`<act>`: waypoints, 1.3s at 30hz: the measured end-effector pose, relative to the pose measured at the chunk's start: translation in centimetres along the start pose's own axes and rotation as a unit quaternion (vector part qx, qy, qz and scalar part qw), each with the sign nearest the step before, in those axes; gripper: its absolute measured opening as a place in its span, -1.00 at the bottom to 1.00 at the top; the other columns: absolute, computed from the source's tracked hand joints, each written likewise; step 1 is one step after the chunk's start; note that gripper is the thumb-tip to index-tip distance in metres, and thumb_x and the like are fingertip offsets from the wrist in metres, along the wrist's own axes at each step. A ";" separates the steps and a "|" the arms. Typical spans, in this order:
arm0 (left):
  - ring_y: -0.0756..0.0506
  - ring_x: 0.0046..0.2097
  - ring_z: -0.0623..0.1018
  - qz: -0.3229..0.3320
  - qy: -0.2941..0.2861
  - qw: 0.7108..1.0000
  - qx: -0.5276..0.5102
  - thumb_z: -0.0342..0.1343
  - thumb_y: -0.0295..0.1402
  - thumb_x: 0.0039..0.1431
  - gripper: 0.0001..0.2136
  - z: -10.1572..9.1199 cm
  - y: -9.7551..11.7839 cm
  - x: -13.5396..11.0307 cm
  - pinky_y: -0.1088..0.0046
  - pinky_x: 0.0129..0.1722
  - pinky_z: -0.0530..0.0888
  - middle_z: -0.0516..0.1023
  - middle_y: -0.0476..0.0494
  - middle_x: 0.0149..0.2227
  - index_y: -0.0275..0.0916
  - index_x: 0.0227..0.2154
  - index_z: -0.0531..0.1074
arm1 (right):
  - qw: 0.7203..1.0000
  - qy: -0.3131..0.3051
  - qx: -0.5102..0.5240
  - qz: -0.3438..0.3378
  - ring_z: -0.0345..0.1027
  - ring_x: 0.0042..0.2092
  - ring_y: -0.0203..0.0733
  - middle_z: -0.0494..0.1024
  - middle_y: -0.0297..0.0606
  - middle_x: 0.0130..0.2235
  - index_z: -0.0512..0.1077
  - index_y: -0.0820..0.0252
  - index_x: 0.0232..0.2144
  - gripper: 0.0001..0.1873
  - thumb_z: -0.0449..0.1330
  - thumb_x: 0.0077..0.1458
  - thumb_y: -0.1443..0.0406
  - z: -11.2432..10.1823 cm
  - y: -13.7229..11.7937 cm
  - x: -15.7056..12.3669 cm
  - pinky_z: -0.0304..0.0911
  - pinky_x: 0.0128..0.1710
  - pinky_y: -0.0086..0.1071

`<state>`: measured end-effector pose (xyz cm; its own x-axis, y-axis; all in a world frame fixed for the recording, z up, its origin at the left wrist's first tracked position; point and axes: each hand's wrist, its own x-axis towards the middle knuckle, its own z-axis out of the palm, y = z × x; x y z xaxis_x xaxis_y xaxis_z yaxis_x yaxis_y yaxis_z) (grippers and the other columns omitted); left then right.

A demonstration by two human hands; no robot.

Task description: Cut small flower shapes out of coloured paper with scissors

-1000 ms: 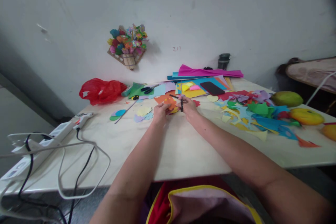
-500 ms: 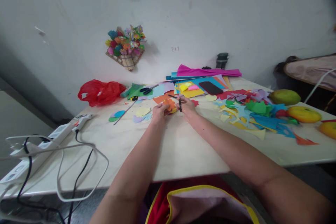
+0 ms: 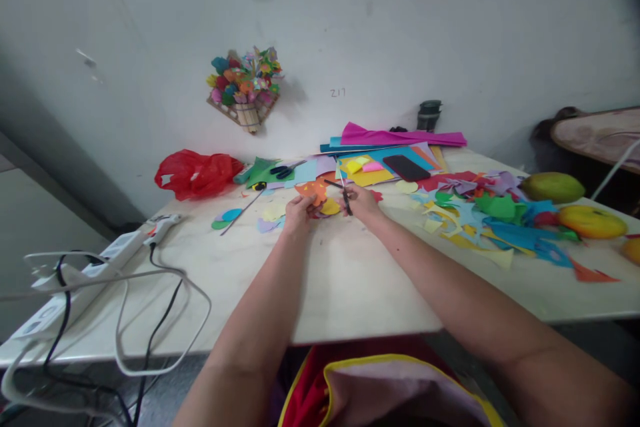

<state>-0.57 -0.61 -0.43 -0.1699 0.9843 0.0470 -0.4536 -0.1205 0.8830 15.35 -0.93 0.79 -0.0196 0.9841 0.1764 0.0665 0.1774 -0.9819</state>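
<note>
In the head view my left hand is at the middle of the table, fingers closed on an orange paper cutout. Behind the cutout lies more orange paper, and the two are hard to tell apart. My right hand is closed around black-handled scissors, whose blades point away from me, beside the cutout. Whether the blades touch any paper I cannot tell. A yellow paper piece lies between my hands, with a red paper piece just beyond my right hand.
Colourful paper scraps and mangoes cover the right side. Coloured sheets, a dark phone and a second pair of scissors lie at the back. A red plastic bag and a power strip with cables occupy the left.
My left hand has moved slightly left and lowered the orange cutout, uncovering more of the yellow piece. My right hand still holds the scissors. The whole view has shifted a little.
</note>
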 end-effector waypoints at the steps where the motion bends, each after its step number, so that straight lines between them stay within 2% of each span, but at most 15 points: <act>1: -0.12 -0.39 0.63 0.002 0.007 1.000 -0.011 0.35 -0.43 -0.22 -0.84 -0.1 0.1 0.1 0.40 -0.32 0.52 0.60 -0.19 -0.48 -0.31 -0.56 0.47 | 0.999 -0.017 -0.008 0.026 0.26 -0.64 -0.36 0.38 -0.46 -0.63 0.37 0.18 -0.40 -0.78 0.34 -0.10 0.30 -0.2 -0.3 -0.3 0.20 -0.67 -0.52; 3: -0.12 -0.34 0.64 0.001 0.016 0.999 -0.030 0.32 -0.45 -0.15 -0.87 -0.4 0.3 0.2 0.42 -0.28 0.53 0.60 -0.17 -0.47 -0.31 -0.54 0.46 | 0.996 -0.060 -0.034 0.056 0.24 -0.66 -0.37 0.41 -0.42 -0.63 0.38 0.20 -0.42 -0.81 0.34 -0.05 0.29 -0.5 -0.9 -1.0 0.09 -0.73 -0.55; 6: -0.12 -0.29 0.65 -0.003 0.027 0.999 -0.047 0.27 -0.46 -0.08 -0.92 -0.6 0.4 0.3 0.41 -0.20 0.53 0.61 -0.18 -0.43 -0.32 -0.48 0.48 | 0.986 -0.140 -0.059 0.062 0.27 -0.67 -0.37 0.45 -0.35 -0.61 0.37 0.22 -0.46 -0.75 0.33 0.00 0.20 -0.8 -1.5 -1.7 -0.05 -0.78 -0.57; 10: -0.14 -0.23 0.65 -0.007 0.036 0.998 -0.054 0.26 -0.47 -0.06 -0.90 -0.6 0.5 0.4 0.39 -0.16 0.53 0.63 -0.19 -0.38 -0.31 -0.42 0.50 | 0.978 -0.188 -0.065 0.060 0.29 -0.66 -0.36 0.45 -0.34 -0.60 0.37 0.22 -0.47 -0.68 0.34 -0.01 0.11 -0.8 -1.3 -1.8 -0.08 -0.79 -0.57; 16: -0.09 -0.28 0.64 -0.011 0.049 0.997 -0.065 0.26 -0.48 -0.06 -0.90 -0.4 0.6 0.3 0.42 -0.19 0.54 0.62 -0.17 -0.38 -0.29 -0.43 0.49 | 0.976 -0.207 -0.057 0.036 0.34 -0.63 -0.32 0.50 -0.30 -0.56 0.42 0.22 -0.43 -0.66 0.31 0.01 0.04 -1.1 -0.5 -1.4 -0.04 -0.78 -0.56; 24: -0.13 -0.24 0.65 -0.023 0.041 0.997 -0.066 0.26 -0.48 -0.09 -0.90 -0.4 0.2 0.4 0.41 -0.20 0.54 0.62 -0.17 -0.41 -0.29 -0.44 0.49 | 0.978 -0.201 -0.054 0.029 0.33 -0.63 -0.33 0.49 -0.32 -0.57 0.41 0.23 -0.47 -0.67 0.32 -0.01 0.08 -0.9 -0.7 -1.7 -0.05 -0.78 -0.57; 32: -0.06 -0.38 0.61 -0.041 0.031 0.997 -0.058 0.28 -0.49 -0.11 -0.89 0.3 -0.1 0.1 0.44 -0.26 0.53 0.60 -0.17 -0.44 -0.32 -0.48 0.46 | 0.978 -0.203 -0.039 0.039 0.30 -0.64 -0.38 0.47 -0.36 -0.59 0.42 0.23 -0.42 -0.70 0.33 0.00 0.11 -0.8 -0.2 -1.5 -0.07 -0.78 -0.60; 39: -0.07 -0.38 0.62 -0.039 0.031 0.997 -0.060 0.32 -0.47 -0.15 -0.84 0.4 -0.1 0.0 0.42 -0.26 0.55 0.58 -0.10 -0.47 -0.28 -0.49 0.44 | 0.977 -0.210 -0.017 0.039 0.29 -0.66 -0.39 0.46 -0.36 -0.59 0.41 0.23 -0.44 -0.70 0.28 0.09 0.10 -0.8 0.2 -1.2 -0.07 -0.79 -0.60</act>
<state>-0.17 -0.55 -0.32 -0.1819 0.9820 -0.0509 -0.5679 -0.0627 0.8207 16.15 -2.07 0.42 -0.4202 0.9061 0.0498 0.1168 0.1085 -0.9872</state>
